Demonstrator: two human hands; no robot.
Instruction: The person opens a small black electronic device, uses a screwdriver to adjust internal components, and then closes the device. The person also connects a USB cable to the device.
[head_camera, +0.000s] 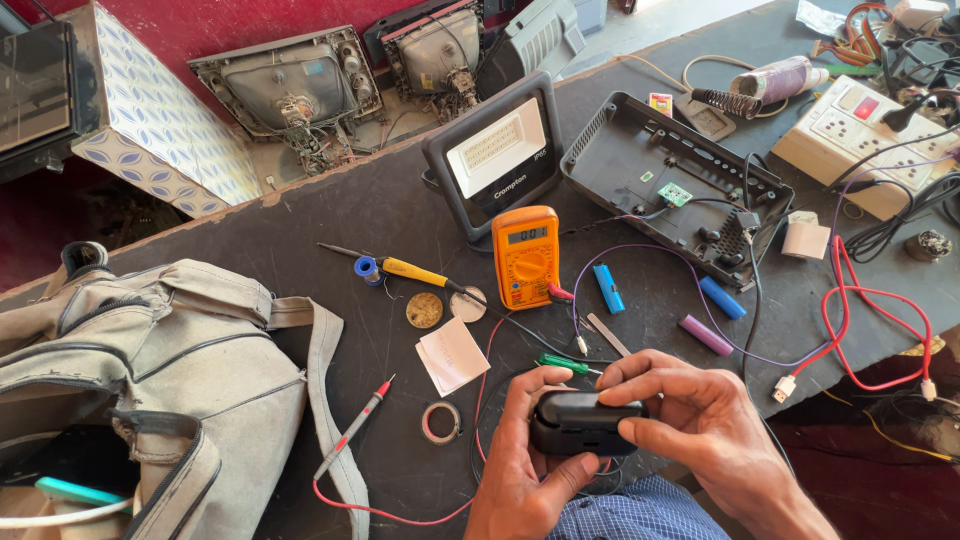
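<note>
From the head view, the left hand (525, 460) cups a small black casing (583, 422) from below, thumb curled against its front, while the right hand (690, 415) arches over it, fingers clamped on top, near the worktop (330, 210) edge, below an orange multimeter (526, 256).

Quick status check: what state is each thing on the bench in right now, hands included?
Left hand: grip closed on the small black device.
Right hand: grip closed on its top and right end.
Small black device: held above the bench edge, casing closed.
Orange multimeter: lying flat, display lit.
Black plastic housing: opened, insides exposed.
Red probe: lying loose, unheld.
Grey bag: open.
</note>
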